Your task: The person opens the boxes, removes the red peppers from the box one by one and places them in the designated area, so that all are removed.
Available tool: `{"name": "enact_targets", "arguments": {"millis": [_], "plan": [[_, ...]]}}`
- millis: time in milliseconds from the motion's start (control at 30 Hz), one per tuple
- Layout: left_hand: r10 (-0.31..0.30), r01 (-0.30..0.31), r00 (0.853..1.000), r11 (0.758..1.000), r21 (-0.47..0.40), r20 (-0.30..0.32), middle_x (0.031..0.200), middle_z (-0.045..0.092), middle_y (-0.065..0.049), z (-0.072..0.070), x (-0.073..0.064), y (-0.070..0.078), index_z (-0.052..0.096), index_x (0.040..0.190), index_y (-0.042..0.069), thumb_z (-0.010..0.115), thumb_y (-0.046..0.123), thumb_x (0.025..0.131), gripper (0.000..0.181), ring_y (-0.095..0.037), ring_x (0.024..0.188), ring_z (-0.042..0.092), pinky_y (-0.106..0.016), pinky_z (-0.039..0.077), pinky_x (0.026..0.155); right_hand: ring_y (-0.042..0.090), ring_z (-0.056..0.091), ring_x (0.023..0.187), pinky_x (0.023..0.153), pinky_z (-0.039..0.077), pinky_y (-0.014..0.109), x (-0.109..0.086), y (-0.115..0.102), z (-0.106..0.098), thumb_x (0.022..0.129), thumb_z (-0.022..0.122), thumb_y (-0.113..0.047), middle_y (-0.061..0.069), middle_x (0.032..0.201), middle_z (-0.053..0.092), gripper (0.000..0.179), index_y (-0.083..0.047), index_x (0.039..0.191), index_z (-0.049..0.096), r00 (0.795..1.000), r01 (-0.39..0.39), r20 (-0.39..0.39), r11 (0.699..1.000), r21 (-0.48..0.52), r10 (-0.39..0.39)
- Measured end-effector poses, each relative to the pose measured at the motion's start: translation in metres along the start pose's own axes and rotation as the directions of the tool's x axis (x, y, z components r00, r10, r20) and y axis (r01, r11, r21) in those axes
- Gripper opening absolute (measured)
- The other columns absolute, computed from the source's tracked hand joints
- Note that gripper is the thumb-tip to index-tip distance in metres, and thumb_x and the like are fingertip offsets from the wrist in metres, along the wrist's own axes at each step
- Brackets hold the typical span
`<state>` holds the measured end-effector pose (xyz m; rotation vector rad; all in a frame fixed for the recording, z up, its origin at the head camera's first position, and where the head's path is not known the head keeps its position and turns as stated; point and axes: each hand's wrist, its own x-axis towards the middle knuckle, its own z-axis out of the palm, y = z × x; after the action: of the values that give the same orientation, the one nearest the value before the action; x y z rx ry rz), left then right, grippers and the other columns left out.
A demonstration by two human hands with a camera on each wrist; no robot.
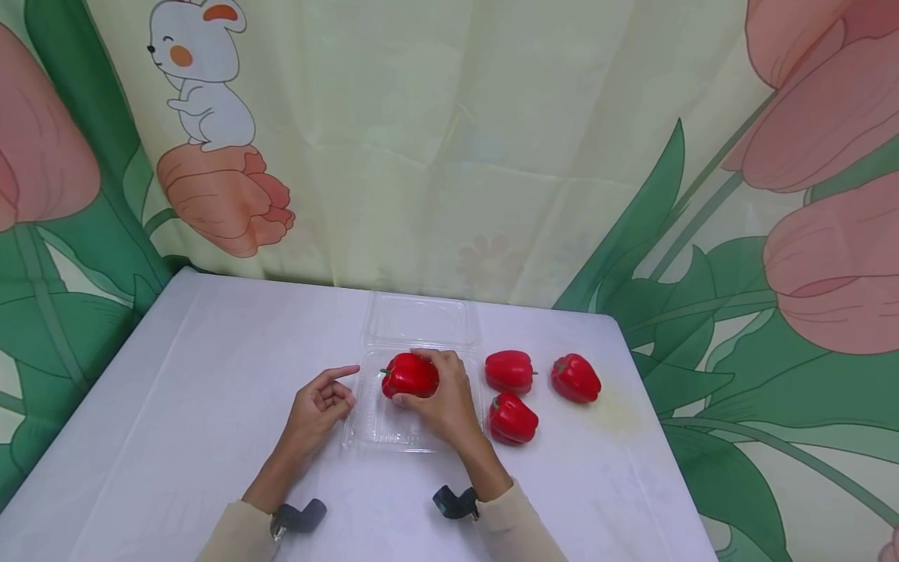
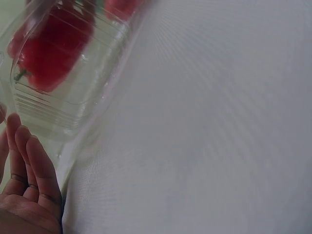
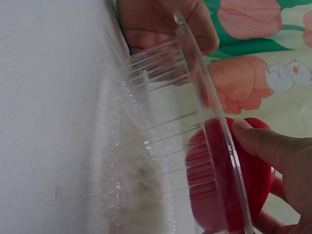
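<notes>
In the head view, my right hand [image 1: 448,398] grips a red bell pepper [image 1: 407,376], its green stem pointing left. Thumb and fingers lie on opposite sides of the pepper, which is over the clear plastic clamshell box [image 1: 393,437]. In the right wrist view, part of this red pepper [image 3: 256,165] shows behind the box's ridged wall [image 3: 170,126]. My left hand [image 1: 319,410] is at the box's left side, index finger extended and fingertips right at the rim. The left wrist view shows its fingers [image 2: 41,165] fairly straight below the box's end.
The box's lid [image 1: 419,320] lies folded back behind it. To the right are three more red peppers: one near the box [image 1: 509,371], one in front [image 1: 513,419] and one farther right [image 1: 576,378]. A printed curtain [image 1: 435,156] hangs behind the white table [image 1: 211,375].
</notes>
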<state>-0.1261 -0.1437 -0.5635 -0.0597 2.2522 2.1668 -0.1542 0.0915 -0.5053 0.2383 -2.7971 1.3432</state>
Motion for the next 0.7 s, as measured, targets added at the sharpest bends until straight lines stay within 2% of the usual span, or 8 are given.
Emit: {"name": "enact_targets", "arguments": {"millis": [267,500,700], "plan": [[0.005,-0.005,1.000,1.000,-0.015,-0.002,0.097,0.067,-0.016,0.000,0.000,0.000,0.063,0.143,0.011,0.071,0.000,0.098,0.047,-0.010,0.077,0.061,-0.018,0.057,0.071,0.025,0.059,0.129,0.095,0.064,0.046,-0.002,0.000,-0.011,0.070,0.099,-0.027,0.002,0.138,0.060,0.083,-0.031,0.144,0.062,0.998,0.015,-0.054,1.000,0.012,-0.014],[-0.002,0.002,1.000,1.000,-0.009,-0.005,0.093,0.067,-0.007,0.001,0.001,0.001,0.063,0.143,0.012,0.069,-0.002,0.097,0.048,-0.011,0.076,0.061,-0.018,0.057,0.070,0.023,0.059,0.129,0.096,0.064,0.045,-0.002,0.003,-0.019,0.070,0.100,-0.028,0.001,0.138,0.060,0.085,-0.031,0.145,0.061,0.996,0.023,-0.092,0.999,0.038,-0.019],[-0.013,0.013,1.000,1.000,-0.014,-0.011,0.093,0.066,-0.006,0.001,0.001,0.001,0.063,0.142,0.012,0.069,-0.002,0.097,0.048,-0.010,0.076,0.061,-0.019,0.056,0.070,0.025,0.059,0.130,0.095,0.064,0.047,-0.005,0.002,-0.027,0.069,0.100,-0.027,0.001,0.139,0.060,0.086,-0.028,0.145,0.062,0.993,0.028,-0.114,0.997,0.075,-0.020]]}}
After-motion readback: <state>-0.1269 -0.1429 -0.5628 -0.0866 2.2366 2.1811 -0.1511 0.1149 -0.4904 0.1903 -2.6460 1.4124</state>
